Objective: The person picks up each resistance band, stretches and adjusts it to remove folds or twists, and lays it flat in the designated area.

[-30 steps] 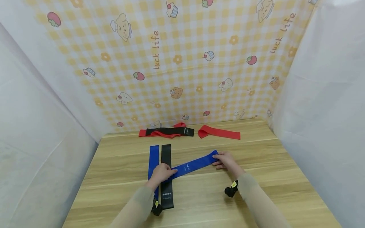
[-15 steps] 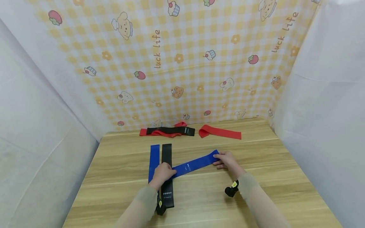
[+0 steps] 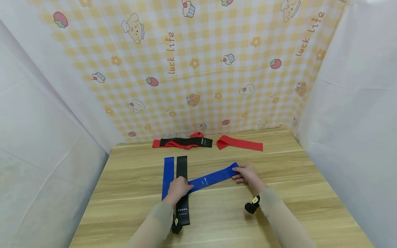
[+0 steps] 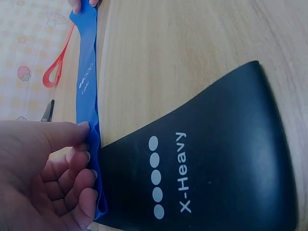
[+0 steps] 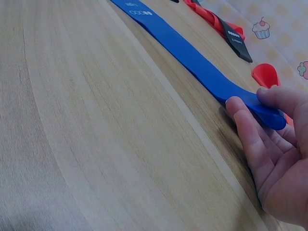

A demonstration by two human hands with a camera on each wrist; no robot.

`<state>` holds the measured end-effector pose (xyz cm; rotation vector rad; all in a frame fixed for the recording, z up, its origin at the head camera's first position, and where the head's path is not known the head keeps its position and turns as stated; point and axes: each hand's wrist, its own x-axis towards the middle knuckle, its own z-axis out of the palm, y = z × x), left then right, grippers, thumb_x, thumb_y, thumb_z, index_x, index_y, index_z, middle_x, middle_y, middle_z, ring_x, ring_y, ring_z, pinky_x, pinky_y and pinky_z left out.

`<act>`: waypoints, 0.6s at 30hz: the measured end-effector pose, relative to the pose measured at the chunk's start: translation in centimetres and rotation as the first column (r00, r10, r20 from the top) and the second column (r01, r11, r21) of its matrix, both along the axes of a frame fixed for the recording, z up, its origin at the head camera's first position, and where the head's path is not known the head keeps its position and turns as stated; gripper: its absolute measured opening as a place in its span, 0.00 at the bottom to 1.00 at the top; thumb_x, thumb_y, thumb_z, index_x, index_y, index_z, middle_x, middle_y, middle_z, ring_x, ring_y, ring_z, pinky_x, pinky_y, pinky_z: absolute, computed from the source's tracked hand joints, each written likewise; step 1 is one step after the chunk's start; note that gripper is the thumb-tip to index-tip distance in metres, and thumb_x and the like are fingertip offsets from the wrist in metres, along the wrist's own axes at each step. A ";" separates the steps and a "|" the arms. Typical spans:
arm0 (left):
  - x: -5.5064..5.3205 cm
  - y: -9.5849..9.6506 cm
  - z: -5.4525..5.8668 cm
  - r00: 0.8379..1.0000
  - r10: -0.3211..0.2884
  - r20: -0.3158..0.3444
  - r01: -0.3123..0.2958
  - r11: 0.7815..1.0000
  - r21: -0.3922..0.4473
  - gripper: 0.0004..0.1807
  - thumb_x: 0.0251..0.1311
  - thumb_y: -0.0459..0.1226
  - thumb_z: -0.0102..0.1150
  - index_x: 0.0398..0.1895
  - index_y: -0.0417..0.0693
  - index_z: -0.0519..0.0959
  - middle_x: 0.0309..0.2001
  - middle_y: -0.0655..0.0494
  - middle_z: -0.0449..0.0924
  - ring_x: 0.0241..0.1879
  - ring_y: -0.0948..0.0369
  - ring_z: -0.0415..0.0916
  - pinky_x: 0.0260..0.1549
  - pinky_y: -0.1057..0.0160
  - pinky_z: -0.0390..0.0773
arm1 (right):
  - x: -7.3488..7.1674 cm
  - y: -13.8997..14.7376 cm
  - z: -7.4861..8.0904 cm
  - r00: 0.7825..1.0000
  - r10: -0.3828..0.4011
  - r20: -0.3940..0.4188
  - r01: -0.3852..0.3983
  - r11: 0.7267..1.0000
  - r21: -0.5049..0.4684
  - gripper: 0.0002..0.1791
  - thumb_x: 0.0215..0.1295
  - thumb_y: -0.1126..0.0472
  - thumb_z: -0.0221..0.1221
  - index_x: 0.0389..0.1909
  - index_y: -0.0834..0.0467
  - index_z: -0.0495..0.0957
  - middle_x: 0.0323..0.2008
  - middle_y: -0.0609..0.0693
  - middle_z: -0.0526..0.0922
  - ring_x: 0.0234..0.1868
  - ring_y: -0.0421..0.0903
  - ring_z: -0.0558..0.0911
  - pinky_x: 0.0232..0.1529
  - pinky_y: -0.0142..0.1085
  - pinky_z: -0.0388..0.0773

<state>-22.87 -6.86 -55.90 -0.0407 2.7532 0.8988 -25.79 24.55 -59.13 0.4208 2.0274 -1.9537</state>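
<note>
A blue resistance band marked "Light" stretches at a slant between my two hands. My left hand pinches its left end over a black resistance band marked "X-Heavy" that lies lengthwise on the table. In the left wrist view, thumb and curled fingers hold the folded blue edge. My right hand pinches the other end, thumb on top and fingers below, seen close in the right wrist view on the looped end. Left of the black band lies a second blue band, partly hidden by my left hand.
At the back of the wooden table, a black band lies across tangled red bands. Right of them is a folded red band. A checked cloth hangs behind, with white cloth walls at both sides.
My left hand has shifted slightly to the right with its end of the blue band. My right hand keeps its hold in about the same place.
</note>
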 end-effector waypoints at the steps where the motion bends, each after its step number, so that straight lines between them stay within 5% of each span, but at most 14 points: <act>1: 0.0 0.0 0.0 1.000 -0.003 -0.006 0.003 1.000 -0.004 0.27 0.56 0.43 0.69 0.06 0.49 0.66 0.08 0.60 0.59 0.10 0.62 0.61 0.13 0.65 0.60 | 0.0 0.0 0.0 1.000 -0.005 0.003 0.005 1.000 -0.004 0.19 0.69 0.62 0.57 0.53 0.72 0.72 0.32 0.58 0.85 0.29 0.48 0.85 0.30 0.40 0.83; 18: 0.3 0.0 -0.5 1.000 -0.004 -0.024 0.005 1.000 0.021 0.27 0.58 0.40 0.66 0.07 0.50 0.63 0.09 0.61 0.57 0.10 0.62 0.59 0.14 0.65 0.59 | 0.0 0.1 0.0 1.000 -0.002 -0.002 0.002 1.000 -0.017 0.23 0.69 0.62 0.58 0.57 0.74 0.69 0.33 0.58 0.84 0.29 0.48 0.85 0.30 0.40 0.83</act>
